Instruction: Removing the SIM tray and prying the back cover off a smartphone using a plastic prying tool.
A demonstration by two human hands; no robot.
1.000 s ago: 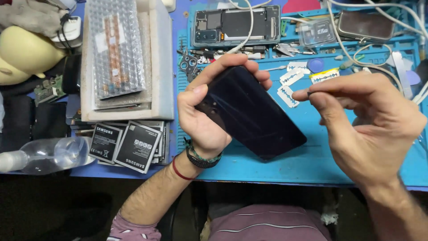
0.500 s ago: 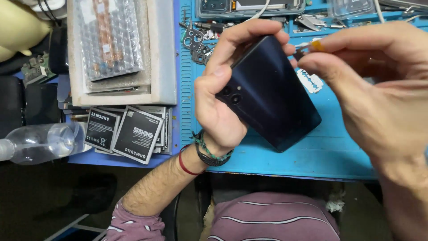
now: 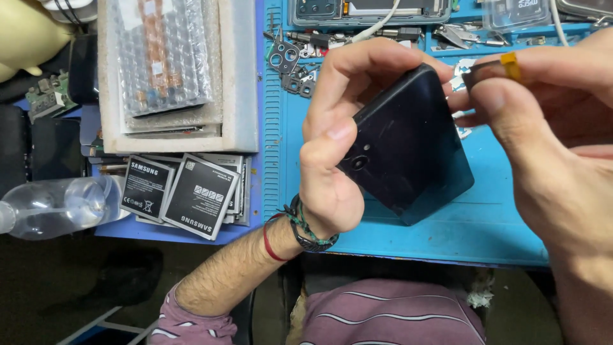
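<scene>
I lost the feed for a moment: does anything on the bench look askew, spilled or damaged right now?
Nothing looks spilled or broken. The left hand holds the dark phone tilted above the blue mat; the right hand pinches a small orange-tipped part at its top edge. The clear bottle lies on its side, with no liquid around it.

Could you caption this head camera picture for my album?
Left hand grips a dark phone while right hand pinches a small strip.

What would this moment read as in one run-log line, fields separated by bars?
left hand grips dark phone, back up | right hand pinches small yellow-tipped strip at its top edge | above blue mat
</scene>
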